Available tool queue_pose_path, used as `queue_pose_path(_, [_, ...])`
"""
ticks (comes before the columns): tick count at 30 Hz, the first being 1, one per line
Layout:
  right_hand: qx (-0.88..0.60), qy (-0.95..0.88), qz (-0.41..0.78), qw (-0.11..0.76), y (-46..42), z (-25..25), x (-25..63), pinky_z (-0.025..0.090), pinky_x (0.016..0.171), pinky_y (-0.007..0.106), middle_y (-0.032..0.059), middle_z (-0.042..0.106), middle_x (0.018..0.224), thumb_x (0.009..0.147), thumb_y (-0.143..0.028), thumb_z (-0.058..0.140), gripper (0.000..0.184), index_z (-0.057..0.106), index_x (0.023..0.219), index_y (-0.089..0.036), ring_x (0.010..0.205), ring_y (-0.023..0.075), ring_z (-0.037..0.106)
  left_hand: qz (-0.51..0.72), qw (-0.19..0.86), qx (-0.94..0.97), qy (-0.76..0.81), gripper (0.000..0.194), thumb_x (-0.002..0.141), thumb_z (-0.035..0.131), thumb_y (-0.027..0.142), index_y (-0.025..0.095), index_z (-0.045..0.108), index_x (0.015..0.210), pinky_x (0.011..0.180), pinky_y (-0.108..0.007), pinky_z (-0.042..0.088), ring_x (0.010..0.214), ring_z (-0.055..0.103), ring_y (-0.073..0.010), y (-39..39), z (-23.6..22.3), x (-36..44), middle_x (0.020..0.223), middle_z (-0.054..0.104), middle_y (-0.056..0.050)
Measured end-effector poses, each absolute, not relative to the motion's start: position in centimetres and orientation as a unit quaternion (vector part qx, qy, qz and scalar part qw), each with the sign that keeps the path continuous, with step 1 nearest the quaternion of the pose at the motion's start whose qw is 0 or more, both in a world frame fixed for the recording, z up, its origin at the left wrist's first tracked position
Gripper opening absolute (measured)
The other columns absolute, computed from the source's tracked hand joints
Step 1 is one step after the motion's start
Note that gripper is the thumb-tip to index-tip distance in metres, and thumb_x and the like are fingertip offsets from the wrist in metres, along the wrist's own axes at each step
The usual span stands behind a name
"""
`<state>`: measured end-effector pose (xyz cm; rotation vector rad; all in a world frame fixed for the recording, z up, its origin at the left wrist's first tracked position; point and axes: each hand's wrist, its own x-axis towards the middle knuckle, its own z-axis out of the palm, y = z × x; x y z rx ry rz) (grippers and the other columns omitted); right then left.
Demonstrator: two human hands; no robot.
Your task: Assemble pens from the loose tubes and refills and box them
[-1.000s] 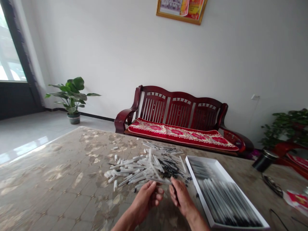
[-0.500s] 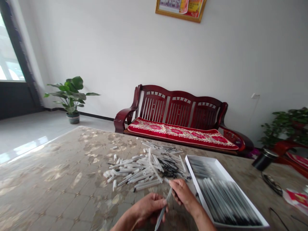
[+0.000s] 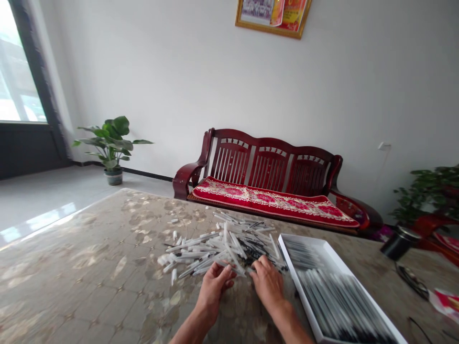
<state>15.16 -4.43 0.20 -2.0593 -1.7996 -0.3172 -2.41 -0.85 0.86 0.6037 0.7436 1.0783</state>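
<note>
A loose pile of white pen barrels [image 3: 211, 246] mixed with small black pen parts [image 3: 251, 248] lies on the patterned table [image 3: 107, 258]. Both my hands rest at the near edge of this pile. My left hand [image 3: 212, 287] has its fingers curled and its thumb pinching a white barrel at the pile's edge. My right hand [image 3: 267, 283] lies palm down, with its bent fingertips buried among the black parts; what they grip is hidden. Just right of my right hand stands a white box [image 3: 287, 248] filled with rows of assembled pens [image 3: 337, 301].
A dark jar [image 3: 398, 242], a pair of glasses [image 3: 412, 281] and a red packet [image 3: 446, 301] lie at the table's right. Beyond the table stand a red wooden bench [image 3: 272, 172] with a cushion and potted plants [image 3: 111, 143] on the floor.
Half a second ago both hands held a pen barrel upright near me. They have since moved forward and down onto the pile, and that barrel no longer shows.
</note>
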Motion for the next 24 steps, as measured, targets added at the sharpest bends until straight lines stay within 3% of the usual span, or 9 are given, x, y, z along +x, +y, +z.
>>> queue_pose_path(5, [-0.714, -0.635, -0.089, 0.281, -4.6, -0.3, 15.0, 0.048, 0.069, 0.028, 0.0038, 0.069, 0.088, 0.09, -0.017, 0.056, 0.01, 0.063, 0.089, -0.023, 0.082, 0.0205, 0.068, 0.541, 0.721, 0.25, 0.354, 0.043, 0.05, 0.09, 0.043, 0.016, 0.066, 0.074, 0.062, -0.023, 0.049, 0.068, 0.065, -0.0144, -0.5, 0.4, -2.3, 0.07, 0.067, 0.001])
queue_pose_path(9, [-0.65, -0.657, -0.057, 0.377, -5.2, 0.0, 14.3, 0.051, 0.079, 0.029, 0.006, 0.069, 0.096, 0.096, -0.019, 0.045, 0.023, 0.066, 0.102, -0.024, 0.091, 0.0204, 0.068, 0.557, 0.719, 0.224, 0.351, 0.046, 0.047, 0.092, 0.041, 0.017, 0.065, 0.075, 0.064, -0.026, 0.051, 0.068, 0.066, -0.0158, -0.4, 0.3, -2.3, 0.07, 0.067, 0.002])
queue_pose_path(24, [-0.603, -0.695, -0.062, 0.386, -5.6, 1.2, 13.3, 0.053, 0.078, 0.027, 0.0032, 0.067, 0.09, 0.087, -0.007, 0.055, 0.027, 0.069, 0.101, -0.026, 0.085, 0.0182, 0.067, 0.535, 0.728, 0.24, 0.355, 0.046, 0.043, 0.093, 0.038, 0.018, 0.065, 0.073, 0.063, -0.026, 0.053, 0.066, 0.068, -0.017, -0.9, 0.9, -2.1, 0.067, 0.069, 0.002])
